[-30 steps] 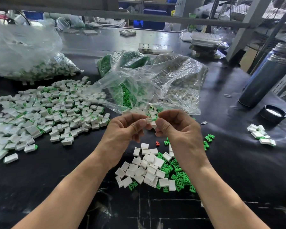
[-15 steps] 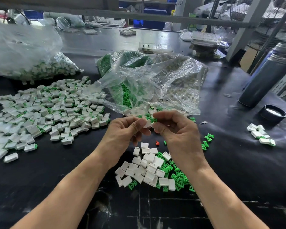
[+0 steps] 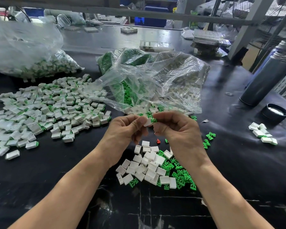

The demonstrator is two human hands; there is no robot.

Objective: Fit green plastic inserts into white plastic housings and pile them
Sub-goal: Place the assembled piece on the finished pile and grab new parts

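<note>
Both hands are up over the black desk (image 3: 59, 171), meeting right in the middle. The left hand (image 3: 122, 131) has its grip pinched on a white housing (image 3: 147, 123), thumb and forefinger curled round it. The right hand (image 3: 175, 129) pinches a green insert (image 3: 153, 120) that's touching the end of that housing; whether it's actually seated in there, can't tell.

Taking the held housing as the landmark: just below it, on the desk between the forearms, sits a loose heap of empty white housings (image 3: 145, 166) with a scatter of green inserts (image 3: 180, 174) on its right side. One little red piece (image 3: 158, 141) lies just below the hands. Well off to the left is the big spread of finished pieces (image 3: 48, 111), white with green showing. Right behind it is a crumpled clear bag (image 3: 155, 83) with green and white parts inside. Far right there's a small cluster of finished ones (image 3: 262, 133), a black cap (image 3: 276, 112) and a dark flask (image 3: 269, 76).
</note>
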